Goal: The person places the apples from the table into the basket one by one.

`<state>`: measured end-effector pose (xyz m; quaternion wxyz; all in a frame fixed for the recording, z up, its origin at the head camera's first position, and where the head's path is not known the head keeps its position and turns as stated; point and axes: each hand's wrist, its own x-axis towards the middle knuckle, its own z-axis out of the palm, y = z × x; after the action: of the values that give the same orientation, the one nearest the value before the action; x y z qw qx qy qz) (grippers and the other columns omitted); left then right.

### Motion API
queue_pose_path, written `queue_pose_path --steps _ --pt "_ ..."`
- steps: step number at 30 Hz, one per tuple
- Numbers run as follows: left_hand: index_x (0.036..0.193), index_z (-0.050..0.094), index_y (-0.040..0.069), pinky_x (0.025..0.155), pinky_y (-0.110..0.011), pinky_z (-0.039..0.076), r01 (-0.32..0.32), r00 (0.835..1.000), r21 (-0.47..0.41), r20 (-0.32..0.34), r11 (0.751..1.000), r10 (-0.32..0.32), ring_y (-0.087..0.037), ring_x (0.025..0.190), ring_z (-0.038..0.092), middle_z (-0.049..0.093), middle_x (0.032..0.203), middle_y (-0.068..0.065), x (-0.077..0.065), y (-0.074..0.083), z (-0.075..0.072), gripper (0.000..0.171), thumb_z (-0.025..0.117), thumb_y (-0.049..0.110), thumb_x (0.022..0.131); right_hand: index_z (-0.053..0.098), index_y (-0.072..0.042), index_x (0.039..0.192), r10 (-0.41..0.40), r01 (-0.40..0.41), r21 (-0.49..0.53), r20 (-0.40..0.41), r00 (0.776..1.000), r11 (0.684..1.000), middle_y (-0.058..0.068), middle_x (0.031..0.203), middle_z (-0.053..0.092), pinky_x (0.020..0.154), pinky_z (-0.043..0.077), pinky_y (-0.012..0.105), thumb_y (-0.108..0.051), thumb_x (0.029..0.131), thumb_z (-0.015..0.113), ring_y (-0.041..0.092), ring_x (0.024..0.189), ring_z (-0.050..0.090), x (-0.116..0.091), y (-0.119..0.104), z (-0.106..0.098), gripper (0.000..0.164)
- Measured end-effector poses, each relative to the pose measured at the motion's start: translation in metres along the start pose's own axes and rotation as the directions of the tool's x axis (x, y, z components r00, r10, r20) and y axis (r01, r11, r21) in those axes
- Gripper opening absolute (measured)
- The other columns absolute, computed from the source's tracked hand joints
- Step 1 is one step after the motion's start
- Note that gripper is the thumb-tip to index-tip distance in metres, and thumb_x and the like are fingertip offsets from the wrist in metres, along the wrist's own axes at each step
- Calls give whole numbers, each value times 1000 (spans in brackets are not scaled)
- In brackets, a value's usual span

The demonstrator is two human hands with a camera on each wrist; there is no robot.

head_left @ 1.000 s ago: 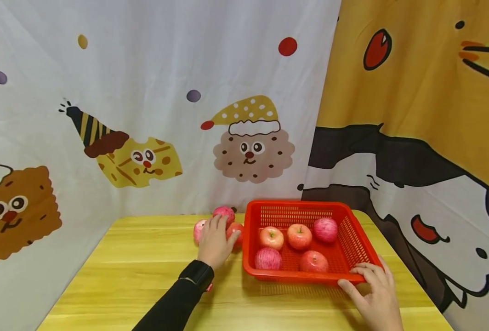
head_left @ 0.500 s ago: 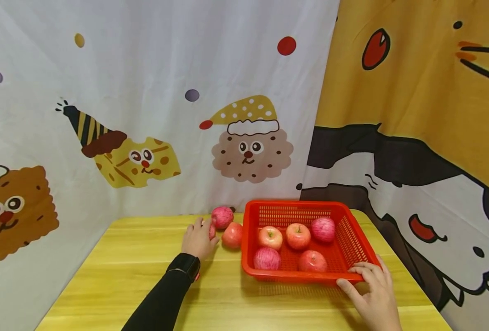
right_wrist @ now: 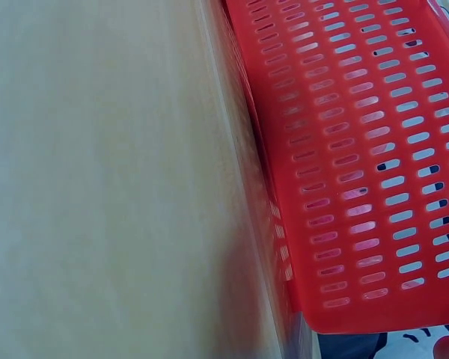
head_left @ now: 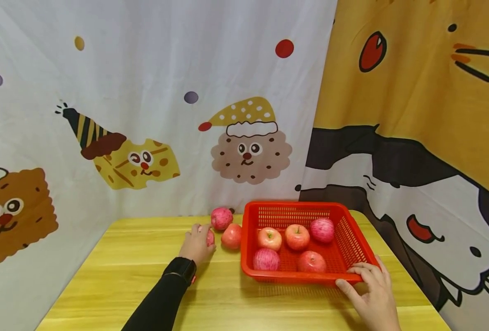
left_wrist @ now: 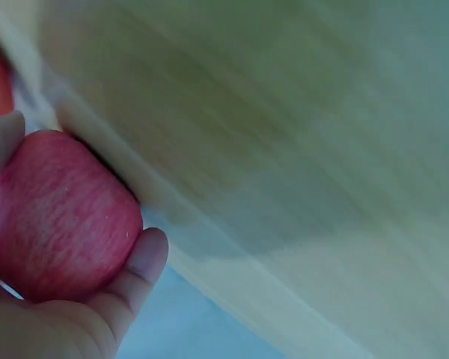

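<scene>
My left hand (head_left: 196, 246) grips a pinkish-red apple (left_wrist: 63, 217) over the left part of the table, thumb and fingers spread round its sides. In the head view, much of this apple is hidden behind the hand. Just to its right are a pink apple (head_left: 221, 218) and a redder apple (head_left: 231, 236), the redder one close beside the basket. My right hand (head_left: 372, 289) holds the near right corner of the red plastic basket (head_left: 294, 276), fingers over the rim and thumb at the front. The right wrist view shows the basket's slotted wall (right_wrist: 434, 307).
Several apples lie in the basket, among them a pale yellowish-red one (head_left: 270, 239) and a striped pink one (head_left: 322, 230). A wooden table (head_left: 116, 266) carries everything. Behind it hangs a white cartoon curtain (head_left: 153, 69), with a yellow one at the right.
My left hand has moved left and slightly toward me, away from the two other apples, with one apple in its grip. My right hand keeps its place on the basket rim.
</scene>
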<state>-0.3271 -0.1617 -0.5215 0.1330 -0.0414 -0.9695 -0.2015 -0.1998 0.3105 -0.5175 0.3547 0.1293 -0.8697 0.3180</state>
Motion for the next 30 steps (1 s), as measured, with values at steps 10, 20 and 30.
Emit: queue_pose_path --steps 10,20,30 --pt "138 49 8 88 -52 52 -149 954 -266 -291 952 68 -33 108 46 42 130 -18 5 70 -53 67 80 27 83 67 -13 87 -4 4 -2 0 1000 1000 11 101 60 114 10 58 -27 65 91 43 121 35 2 1 0 35" --pt "139 47 22 92 -45 51 -469 867 -211 -294 857 402 -23 123 38 38 142 -11 -51 196 -39 68 81 32 81 68 -11 87 -13 13 10 0 1000 1000 13 101 60 113 10 60 -27 65 91 45 124 32 0 2 1 35" --pt "141 47 27 85 -42 55 -411 911 -107 -73 905 405 -24 122 40 40 140 -10 -57 233 11 64 73 47 86 69 -9 87 0 0 -3 17 1000 1000 12 100 60 115 8 57 -27 65 91 42 117 38 2 4 -1 36"
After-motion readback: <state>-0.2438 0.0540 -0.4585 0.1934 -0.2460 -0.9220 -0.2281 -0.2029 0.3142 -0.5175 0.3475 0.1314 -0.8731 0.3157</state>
